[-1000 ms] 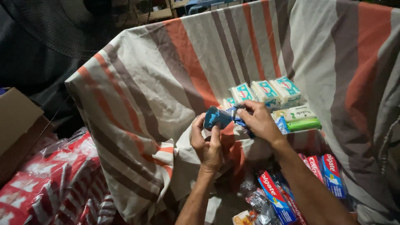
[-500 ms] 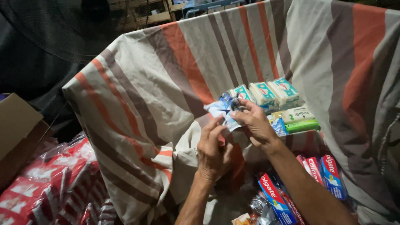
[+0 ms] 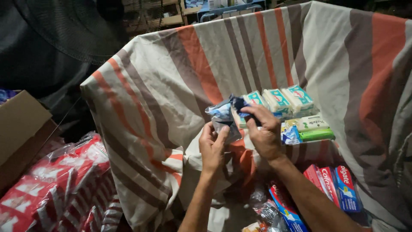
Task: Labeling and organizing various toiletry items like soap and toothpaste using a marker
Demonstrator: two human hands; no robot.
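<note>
Hands up in front of a striped cloth [image 3: 171,99] that lines a big open container, draped over its rim and walls; both hands on one crinkly blue-and-clear plastic packet [image 3: 223,117] held in the air near the middle of the container, just in front of the back wall; left hand [image 3: 213,146] below it, fingers pressed together and pinching the packet's lower end between thumb and fingertips; right hand [image 3: 265,133] curled over from the right, fingertips closed on the packet's upper right part, where a dark blue bit [image 3: 240,104] shows; packet's long axis roughly upright, tilted a little, top end toward the back wall, lower end toward the person; contents of packet cannot tell; inside the container, against the back wall, row of white-and-teal soap boxes [image 3: 281,99] side by side; just below them a pale box [image 3: 309,123] on a green box [image 3: 316,135]; small blue sachet [image 3: 291,135] beside those, touching the right hand's edge; near the front right corner, red-and-blue toothpaste boxes [image 3: 339,187] lying flat, more at the front edge [image 3: 285,210]; outside the container on the left, red-and-white shrink-wrapped packs [image 3: 56,184] and a brown cardboard box [image 3: 21,133].
</note>
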